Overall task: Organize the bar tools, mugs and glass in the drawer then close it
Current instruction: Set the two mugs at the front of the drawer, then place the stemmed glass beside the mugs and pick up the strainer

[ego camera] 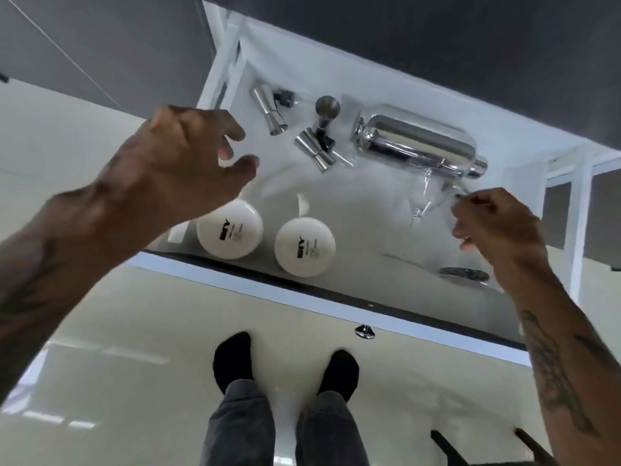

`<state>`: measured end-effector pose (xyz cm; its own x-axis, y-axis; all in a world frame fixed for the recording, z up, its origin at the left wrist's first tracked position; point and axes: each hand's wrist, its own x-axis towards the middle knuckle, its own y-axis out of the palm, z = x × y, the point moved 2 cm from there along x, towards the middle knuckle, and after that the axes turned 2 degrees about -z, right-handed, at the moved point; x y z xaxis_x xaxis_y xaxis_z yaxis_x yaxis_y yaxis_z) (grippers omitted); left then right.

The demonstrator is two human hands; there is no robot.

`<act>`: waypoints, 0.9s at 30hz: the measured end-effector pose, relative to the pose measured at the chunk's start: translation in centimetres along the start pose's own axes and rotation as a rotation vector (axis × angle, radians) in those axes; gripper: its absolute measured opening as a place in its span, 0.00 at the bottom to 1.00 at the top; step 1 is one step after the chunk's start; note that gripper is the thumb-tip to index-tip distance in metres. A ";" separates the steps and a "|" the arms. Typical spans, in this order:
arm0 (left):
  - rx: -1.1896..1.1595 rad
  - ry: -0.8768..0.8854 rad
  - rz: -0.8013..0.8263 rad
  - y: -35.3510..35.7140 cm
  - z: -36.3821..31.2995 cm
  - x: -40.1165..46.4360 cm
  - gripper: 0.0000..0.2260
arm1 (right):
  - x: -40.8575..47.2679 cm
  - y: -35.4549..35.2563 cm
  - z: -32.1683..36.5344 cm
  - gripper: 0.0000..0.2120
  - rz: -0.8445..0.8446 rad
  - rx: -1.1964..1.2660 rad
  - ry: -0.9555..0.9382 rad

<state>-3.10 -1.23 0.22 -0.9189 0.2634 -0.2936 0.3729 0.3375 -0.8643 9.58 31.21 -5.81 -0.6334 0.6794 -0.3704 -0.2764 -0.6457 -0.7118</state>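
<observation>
The left hand (188, 159), nearest the lens, is hovering with fingers spread and empty over the left end of the open white drawer (336, 297). The right hand (494, 227) is pinching the rim of a clear stemmed cocktail glass (426, 200), which is lying tilted in the drawer's right half, just beside the polished steel shaker (416, 142). The glass is likely light, slippery and fragile; the stem looks the safer hold. Two white upturned mugs (304, 245) are sitting near the front, steel jiggers (314, 148) behind.
</observation>
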 end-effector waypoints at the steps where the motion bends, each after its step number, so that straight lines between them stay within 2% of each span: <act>1: -0.058 0.017 0.002 0.5 -1.4 0.0 0.15 | 0.1 -0.7 -0.8 0.03 0.027 -0.069 0.032; 3: -0.159 0.069 0.026 2.5 -5.4 -0.1 0.11 | 0.2 -0.8 -1.9 0.08 0.083 -0.143 0.080; 6: -0.286 0.113 0.131 7.5 -11.3 0.6 0.12 | 0.7 1.1 -2.0 0.20 0.129 -0.126 0.110; 8: -0.366 0.048 0.204 10.9 -14.4 1.9 0.13 | 1.5 2.3 -1.9 0.28 0.139 -0.053 0.135; 10: -0.539 -0.115 0.237 13.4 -16.4 3.5 0.08 | 2.5 2.7 -1.9 0.31 0.134 0.094 0.183; 14: -0.884 -0.504 0.262 16.3 -17.1 5.9 0.12 | 5.1 2.4 -2.0 0.19 0.231 0.375 0.320; 18: -1.020 -0.636 0.392 18.3 -16.0 5.7 0.26 | 5.7 4.2 -2.5 0.09 0.518 0.466 0.392; 19: -1.042 -0.662 0.415 18.7 -15.7 5.8 0.29 | 5.4 4.8 -2.6 0.06 0.557 0.445 0.377; 21: -1.122 -0.716 0.445 18.9 -15.4 5.8 0.30 | 4.6 5.3 -2.6 0.07 0.602 0.401 0.322; 24: -1.214 -0.772 0.491 18.3 -14.7 5.8 0.30 | 2.9 4.4 -2.9 0.19 0.593 0.418 0.225; 25: -1.257 -0.781 0.536 17.8 -14.6 5.5 0.30 | 2.2 3.5 -3.2 0.22 0.575 0.406 0.138; 27: -1.332 -0.828 0.643 16.8 -14.4 5.0 0.30 | 0.4 0.4 -3.5 0.27 0.573 0.249 -0.197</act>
<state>0.38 18.78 -9.89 -0.2417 0.2879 -0.9267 0.1299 0.9560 0.2631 11.71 32.45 -8.30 -0.8443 0.1425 -0.5166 0.0000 -0.9640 -0.2659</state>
